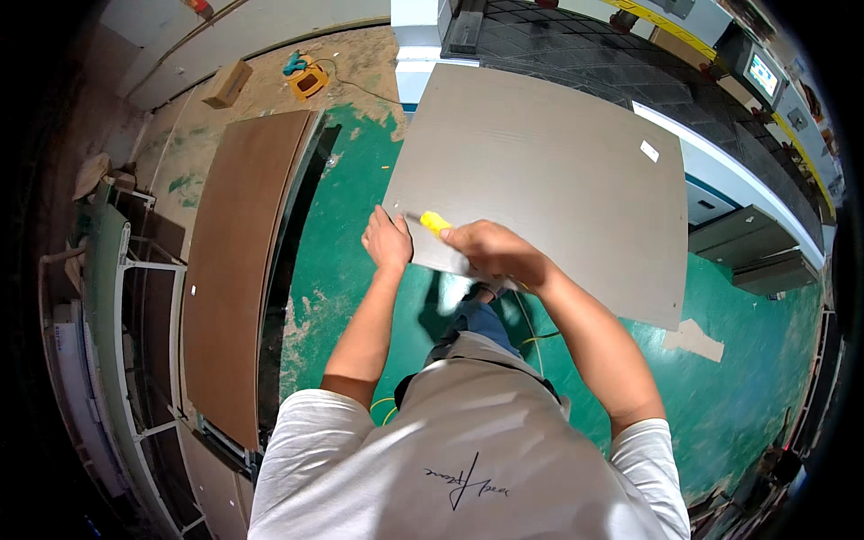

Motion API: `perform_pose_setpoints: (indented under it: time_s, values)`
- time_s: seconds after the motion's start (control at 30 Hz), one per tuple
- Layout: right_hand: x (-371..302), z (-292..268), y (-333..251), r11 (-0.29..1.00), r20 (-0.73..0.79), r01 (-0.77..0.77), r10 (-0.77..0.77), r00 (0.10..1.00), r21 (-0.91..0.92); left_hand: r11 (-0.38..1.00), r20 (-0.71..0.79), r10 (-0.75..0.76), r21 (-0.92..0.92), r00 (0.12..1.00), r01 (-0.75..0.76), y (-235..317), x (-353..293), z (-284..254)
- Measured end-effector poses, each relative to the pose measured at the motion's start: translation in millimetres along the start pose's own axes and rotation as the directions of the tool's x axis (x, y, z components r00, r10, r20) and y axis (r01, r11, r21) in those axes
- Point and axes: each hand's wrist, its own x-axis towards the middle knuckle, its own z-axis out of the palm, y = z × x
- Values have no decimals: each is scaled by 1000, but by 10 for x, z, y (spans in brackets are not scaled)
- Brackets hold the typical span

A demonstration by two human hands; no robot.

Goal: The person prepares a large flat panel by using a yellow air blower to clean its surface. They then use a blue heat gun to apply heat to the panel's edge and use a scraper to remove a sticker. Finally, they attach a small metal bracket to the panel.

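A large grey-beige panel [540,171] lies flat at waist height in front of me, with a small white label near its far right corner. My left hand [389,239] grips the panel's left edge at the near corner, its fingers on the top face. In my right hand [490,247] is a yellow-handled hand tool [436,223], held over that same corner. The tool's thin dark end points left, toward a small mark on the panel close to my left fingers. Its exact kind is hard to make out, and my right hand is slightly blurred.
Brown boards [236,261] are stacked to my left, beside a white metal frame [126,342]. A yellow stool [308,83] with a teal power tool stands far left. A machine with dark roller bed [549,45] runs behind the panel. A cardboard scrap [695,340] lies on the green floor.
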Motion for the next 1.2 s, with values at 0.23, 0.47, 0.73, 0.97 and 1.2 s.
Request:
perform_pose_setpoints:
  time_s: [0.23, 0.47, 0.73, 0.97, 1.2]
  values:
    - [712, -644, -117, 951, 289, -268, 303, 908, -156, 991, 60, -32, 134, 998, 23, 400, 315, 243]
    - [1704, -1229, 319, 941, -220, 63, -142, 965, -331, 997, 49, 33, 66, 998, -36, 1172, 1322, 641]
    - [2210, -1576, 672, 987, -244, -141, 155, 957, 75, 960, 106, 160, 214, 981, -180, 1938, 2688, 1326]
    - [1355, -2023, 1310, 523, -315, -118, 661, 681, 844, 857, 142, 503, 48, 852, -514, 2512, 3194, 1672]
    - [58, -2065, 1633, 483, -118, -187, 533, 838, 856, 540, 194, 837, -155, 511, -827, 3194, 2995, 1873]
